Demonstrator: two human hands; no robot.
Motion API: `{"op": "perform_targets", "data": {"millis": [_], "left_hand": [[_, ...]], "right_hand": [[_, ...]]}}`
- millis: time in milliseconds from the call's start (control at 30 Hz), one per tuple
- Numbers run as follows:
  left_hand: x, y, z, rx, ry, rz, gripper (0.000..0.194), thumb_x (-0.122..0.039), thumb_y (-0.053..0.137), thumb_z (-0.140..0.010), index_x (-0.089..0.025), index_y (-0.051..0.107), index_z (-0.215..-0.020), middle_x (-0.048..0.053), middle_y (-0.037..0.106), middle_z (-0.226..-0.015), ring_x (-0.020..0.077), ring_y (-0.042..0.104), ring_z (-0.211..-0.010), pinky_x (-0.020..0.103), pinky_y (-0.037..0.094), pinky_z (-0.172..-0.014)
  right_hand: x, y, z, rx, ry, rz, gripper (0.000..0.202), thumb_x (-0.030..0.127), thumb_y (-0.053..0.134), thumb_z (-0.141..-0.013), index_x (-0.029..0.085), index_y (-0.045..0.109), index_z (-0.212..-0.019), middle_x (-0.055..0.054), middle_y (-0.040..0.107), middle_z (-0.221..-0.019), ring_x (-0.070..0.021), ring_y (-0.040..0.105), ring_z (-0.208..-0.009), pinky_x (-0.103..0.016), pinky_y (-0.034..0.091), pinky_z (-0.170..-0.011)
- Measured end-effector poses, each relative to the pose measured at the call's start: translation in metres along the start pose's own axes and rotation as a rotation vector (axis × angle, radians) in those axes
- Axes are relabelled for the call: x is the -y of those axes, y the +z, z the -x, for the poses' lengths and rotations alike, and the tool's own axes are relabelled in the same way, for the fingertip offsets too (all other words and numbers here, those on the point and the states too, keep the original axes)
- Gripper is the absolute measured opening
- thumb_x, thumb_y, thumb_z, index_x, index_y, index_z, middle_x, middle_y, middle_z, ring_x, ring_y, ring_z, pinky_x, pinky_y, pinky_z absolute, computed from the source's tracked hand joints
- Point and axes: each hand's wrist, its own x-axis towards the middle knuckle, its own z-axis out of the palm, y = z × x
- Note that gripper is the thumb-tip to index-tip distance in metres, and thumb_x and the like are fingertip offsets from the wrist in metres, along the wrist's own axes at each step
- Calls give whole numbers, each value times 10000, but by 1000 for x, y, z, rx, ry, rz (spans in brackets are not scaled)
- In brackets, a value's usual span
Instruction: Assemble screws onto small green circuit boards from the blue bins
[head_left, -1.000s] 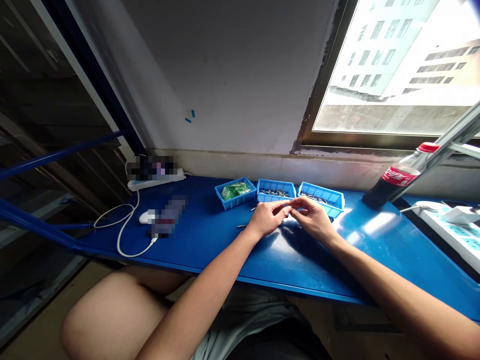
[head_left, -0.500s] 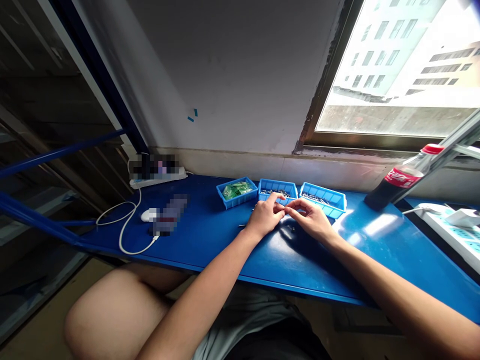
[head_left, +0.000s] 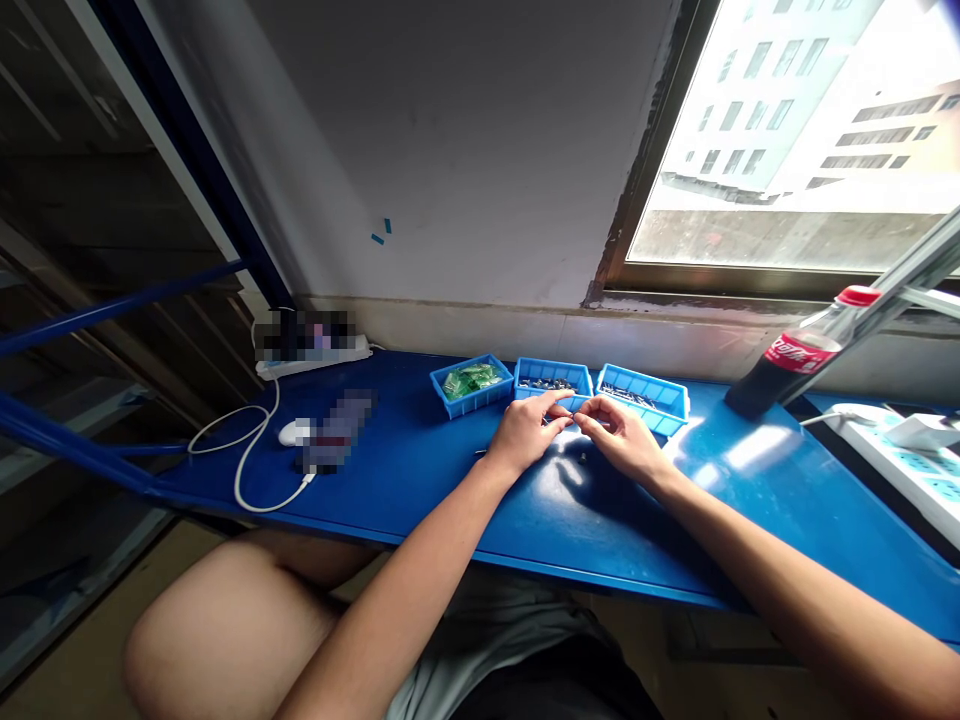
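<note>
My left hand (head_left: 528,432) and my right hand (head_left: 616,432) meet over the blue table, fingertips pinched close together. Between them is something small and dark, too tiny to name. Just beyond the hands stands a blue bin of small metal parts (head_left: 551,376), partly covered by my left fingers. To its right, behind my right hand, is a blue bin of thin, screw-like metal pieces (head_left: 643,398). A third blue bin, at the left, holds green pieces in clear plastic (head_left: 472,380). One small metal part (head_left: 583,458) lies on the table below the hands.
A cola bottle (head_left: 801,350) leans by a metal rail at the right. Power strips stand at the right (head_left: 911,455) and back left (head_left: 322,357). A white cable (head_left: 251,470) loops near a blurred device. The table's front edge (head_left: 600,582) runs above my lap.
My fingertips have drawn slightly apart, and a small dark thing now shows between them. The left index finger has lowered a little. The bins stay in place; the view shifts slightly.
</note>
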Motion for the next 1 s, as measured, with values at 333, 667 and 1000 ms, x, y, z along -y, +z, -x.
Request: {"op": "perform_targets", "data": {"millis": [333,667,1000], "left_hand": [[-4,-2,-5,-73,-140,271,459,-180,826,-893,-201,711,-1337,74,854,-1049,239,823,-998,344,657,-888],[-4,1,-6,-22,-227,517,435,-196,830,-885,-169,745,-1311,122,850,-1090,259,825,-1047,387,674,-949],[3,2,-8,-62,-165,415,155,-273,875,-839,-148,822,-914,122,819,-1112,249,781,-1064,379,640,-967]], "right_hand": [[9,-1,1,16,32,6,395,665,656,-979,275,718,-957,-46,715,-861,-243,669,-779,-392,597,-728],[-2,2,-1,64,-56,4,344,635,712,-951,303,799,-966,-72,751,-1056,-290,712,-981,-423,646,-836],[5,2,1,43,11,-68,351,620,744,-931,278,777,-1004,-64,760,-983,-268,721,-916,-396,625,-780]]}}
